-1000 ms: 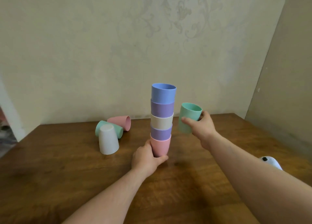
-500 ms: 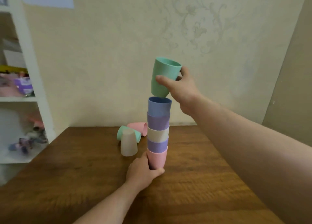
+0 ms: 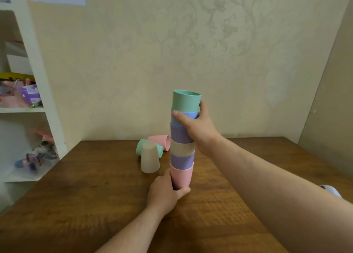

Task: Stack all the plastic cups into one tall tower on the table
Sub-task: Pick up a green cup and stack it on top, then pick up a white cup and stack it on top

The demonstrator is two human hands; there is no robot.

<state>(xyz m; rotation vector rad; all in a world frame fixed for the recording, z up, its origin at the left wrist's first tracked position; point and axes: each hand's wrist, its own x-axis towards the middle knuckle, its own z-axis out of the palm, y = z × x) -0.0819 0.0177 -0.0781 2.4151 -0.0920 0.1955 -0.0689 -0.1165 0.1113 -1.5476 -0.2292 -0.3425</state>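
A tower of nested cups [image 3: 182, 147] stands upright on the wooden table [image 3: 95, 205]. A green cup [image 3: 185, 101] now sits in its top, above a blue, a purple, a beige, another purple and a pink base cup [image 3: 181, 177]. My right hand [image 3: 196, 127] wraps the upper tower, thumb across the blue cup, fingers behind the green one. My left hand [image 3: 165, 192] grips the pink base cup. Left of the tower are three loose cups: a beige one [image 3: 149, 160] upside down, a green one [image 3: 141, 147] and a pink one [image 3: 159, 141] lying on their sides.
A white shelf unit [image 3: 38, 81] with toys and boxes stands to the left of the table. The wall runs close behind the table's far edge. A white-blue object [image 3: 331, 190] peeks out at the right, behind my forearm.
My right hand lifted the green cup from beside the tower to above it, then lowered it into the blue top cup. My left hand stayed on the pink base cup.
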